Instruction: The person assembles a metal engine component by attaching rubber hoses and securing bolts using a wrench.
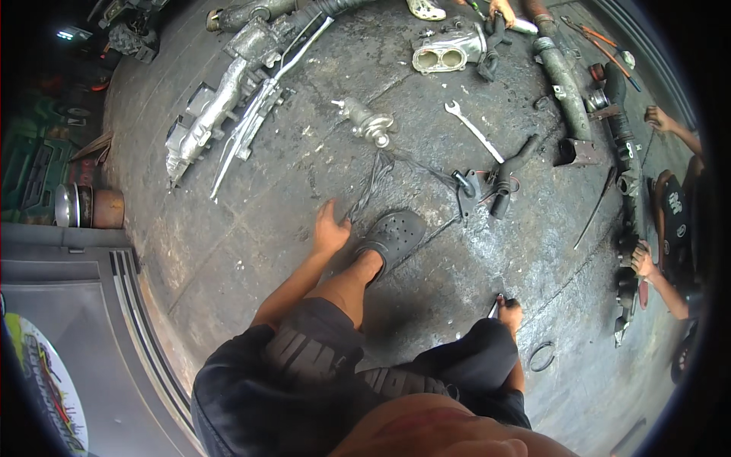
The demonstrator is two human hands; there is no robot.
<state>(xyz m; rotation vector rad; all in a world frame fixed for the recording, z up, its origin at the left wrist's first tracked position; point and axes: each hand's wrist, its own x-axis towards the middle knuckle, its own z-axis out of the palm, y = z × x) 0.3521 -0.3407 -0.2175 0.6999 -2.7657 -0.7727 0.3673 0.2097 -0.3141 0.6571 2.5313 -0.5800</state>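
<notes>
My left hand [329, 231] is low over the floor beside my black clog, at the lower end of a crinkled black strip [371, 185]. Thumb and fingers appear to hold that end, though the grip is partly hidden. From there the strip runs up to a silver cylindrical metal part [367, 122] lying on its side. By my right knee, my right hand [509, 313] is closed around a small object with a dark tip and a shiny side, mostly covered by the fingers.
A wrench [474, 131] and a dark bent pipe [514, 174] lie ahead right. A long metal manifold [217, 114] rests at the left, a twin-port casting [445, 57] at the far side. Another person's hands [644, 260] touch a long part at the right. A ring [542, 356] lies near right.
</notes>
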